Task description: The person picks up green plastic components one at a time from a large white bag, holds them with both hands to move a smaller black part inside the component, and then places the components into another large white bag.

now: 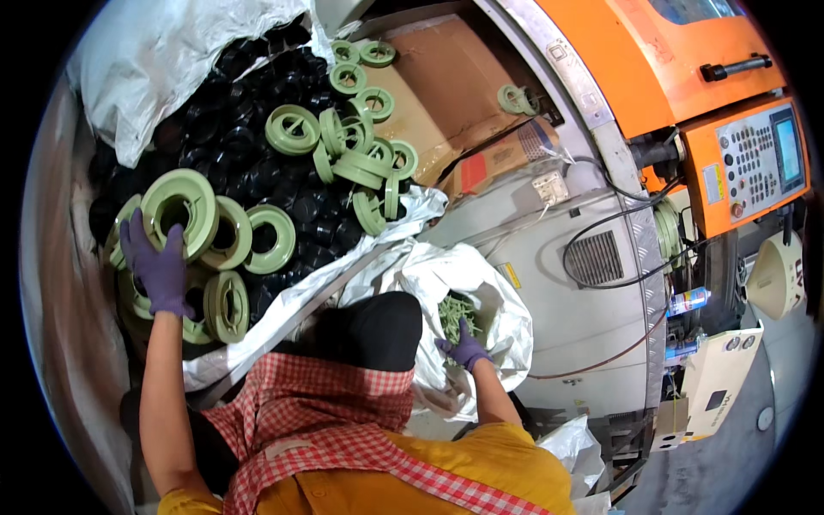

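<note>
My left hand, in a purple glove, grips the lower edge of a large light-green plastic ring, with fingers at its rim and central hole. More green rings lie against it, including a flanged one and one tipped on its side. My right hand, also purple-gloved, is inside the mouth of a white sack over thin green plastic scraps. Its thumb and forefinger are spread apart, and I see nothing held in them; the other fingers are partly hidden.
Black plastic caps fill a large white-lined container at left. Smaller green spoked rings lie on them and on a cardboard sheet. An orange machine with a control panel stands at right, with a black cable hanging beside it.
</note>
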Action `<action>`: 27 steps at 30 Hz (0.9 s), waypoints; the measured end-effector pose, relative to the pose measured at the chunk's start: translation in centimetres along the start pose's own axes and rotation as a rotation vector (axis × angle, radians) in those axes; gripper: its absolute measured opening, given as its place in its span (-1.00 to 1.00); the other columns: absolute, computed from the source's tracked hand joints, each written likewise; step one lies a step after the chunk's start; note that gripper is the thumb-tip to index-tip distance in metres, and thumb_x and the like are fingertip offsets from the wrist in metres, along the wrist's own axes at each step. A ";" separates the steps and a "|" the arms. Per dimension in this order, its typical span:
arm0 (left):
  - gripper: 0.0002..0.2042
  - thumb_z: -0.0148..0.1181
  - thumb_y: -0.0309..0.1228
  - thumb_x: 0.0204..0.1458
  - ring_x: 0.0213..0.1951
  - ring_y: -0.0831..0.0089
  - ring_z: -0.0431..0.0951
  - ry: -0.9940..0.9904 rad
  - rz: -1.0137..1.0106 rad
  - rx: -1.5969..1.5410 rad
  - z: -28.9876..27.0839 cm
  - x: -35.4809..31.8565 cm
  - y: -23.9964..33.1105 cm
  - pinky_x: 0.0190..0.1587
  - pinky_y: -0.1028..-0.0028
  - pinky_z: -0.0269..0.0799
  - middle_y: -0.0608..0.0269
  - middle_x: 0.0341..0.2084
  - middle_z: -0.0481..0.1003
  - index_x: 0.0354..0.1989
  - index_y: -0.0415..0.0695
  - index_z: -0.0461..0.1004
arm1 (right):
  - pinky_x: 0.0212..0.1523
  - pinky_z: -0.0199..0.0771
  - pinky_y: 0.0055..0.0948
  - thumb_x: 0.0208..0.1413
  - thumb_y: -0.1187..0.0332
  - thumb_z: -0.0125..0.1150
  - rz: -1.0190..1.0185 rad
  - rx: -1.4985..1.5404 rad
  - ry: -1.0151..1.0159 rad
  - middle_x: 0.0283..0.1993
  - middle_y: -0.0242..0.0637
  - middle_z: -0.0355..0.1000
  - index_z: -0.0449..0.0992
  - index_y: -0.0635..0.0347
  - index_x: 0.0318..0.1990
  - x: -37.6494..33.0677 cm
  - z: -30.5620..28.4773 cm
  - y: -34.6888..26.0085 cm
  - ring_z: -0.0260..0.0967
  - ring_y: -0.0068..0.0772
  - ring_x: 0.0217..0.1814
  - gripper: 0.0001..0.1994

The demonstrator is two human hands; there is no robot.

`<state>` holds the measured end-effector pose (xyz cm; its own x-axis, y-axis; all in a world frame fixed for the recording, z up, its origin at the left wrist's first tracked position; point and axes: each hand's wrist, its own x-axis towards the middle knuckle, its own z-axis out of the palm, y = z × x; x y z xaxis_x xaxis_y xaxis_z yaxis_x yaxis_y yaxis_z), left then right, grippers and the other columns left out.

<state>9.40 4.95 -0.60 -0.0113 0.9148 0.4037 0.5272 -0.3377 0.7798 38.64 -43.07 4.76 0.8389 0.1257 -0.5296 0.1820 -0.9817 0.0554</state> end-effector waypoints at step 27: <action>-0.58 0.10 -0.51 -0.04 0.22 0.16 0.15 -0.323 -0.028 -0.043 -1.5 1.2 0.0 0.23 0.30 0.02 -0.04 0.19 0.14 0.06 -0.23 0.30 | -0.14 0.41 -0.37 -0.21 0.08 0.38 -0.513 0.621 0.362 -0.17 -0.09 0.45 0.33 0.31 0.00 27.3 -7.4 -31.6 0.42 -0.26 -0.18 -0.35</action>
<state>8.11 5.74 0.64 0.2483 0.9446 0.2146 0.4942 -0.3141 0.8106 59.57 -7.60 -5.22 0.8604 0.5065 -0.0563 0.3576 -0.6788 -0.6414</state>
